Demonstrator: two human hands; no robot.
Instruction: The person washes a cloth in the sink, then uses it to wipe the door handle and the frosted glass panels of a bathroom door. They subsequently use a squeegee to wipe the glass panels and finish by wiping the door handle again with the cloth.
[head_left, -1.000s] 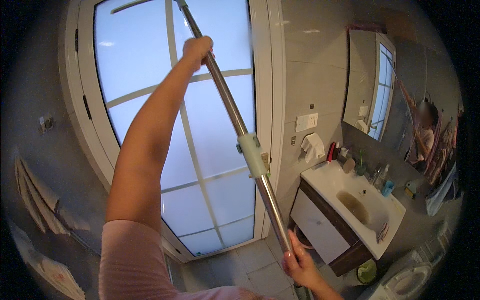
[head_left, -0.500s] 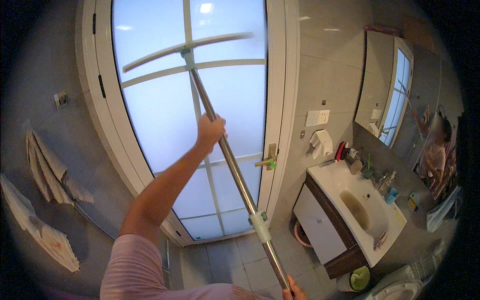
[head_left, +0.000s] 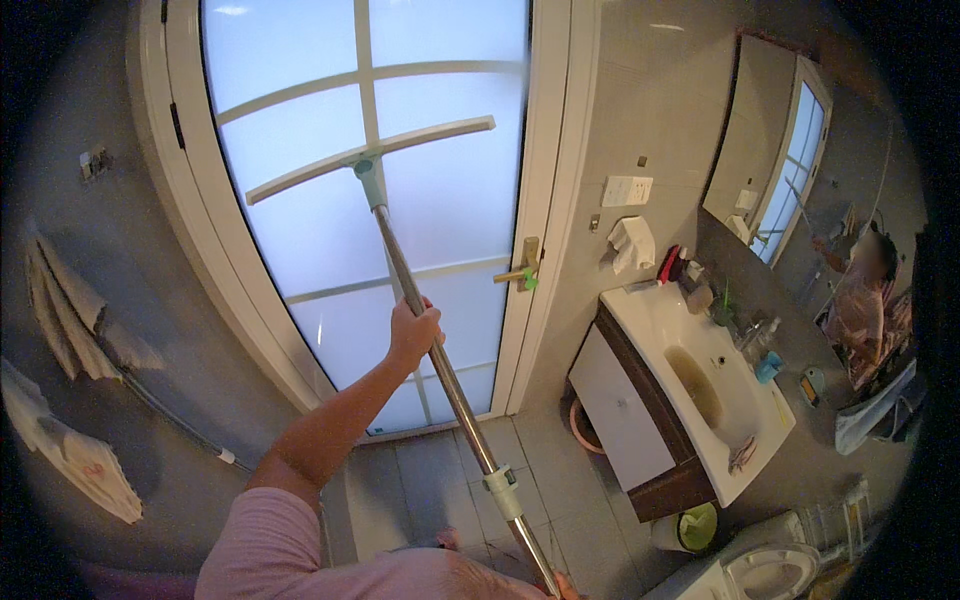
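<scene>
A long-handled squeegee (head_left: 461, 408) with a metal pole and a pale green joint slants across the view. Its wide, pale blade (head_left: 437, 132) lies across the frosted panes of a white-framed door (head_left: 449, 215), between two of the crossbars; whether it touches the glass I cannot tell. My left hand (head_left: 414, 333) is closed around the pole's upper part, arm stretched forward. Lower down sits a whitish collar (head_left: 501, 484) on the pole. At the bottom edge my right hand (head_left: 566, 588) grips the pole's near end, mostly cut off by the frame.
A brass-coloured door handle (head_left: 519, 274) sticks out at the door's right side. To the right stand a white washbasin (head_left: 640, 305) on a cabinet, a green-lined bin (head_left: 697, 527) and a toilet (head_left: 771, 572). Cloths (head_left: 72, 305) hang on the left wall; a mirror (head_left: 765, 150) is at right.
The squeegee's blade has come down the door, from over the upper crossbar to the panes below it. My left hand has lowered with the pole. The view has tilted and shifted slightly.
</scene>
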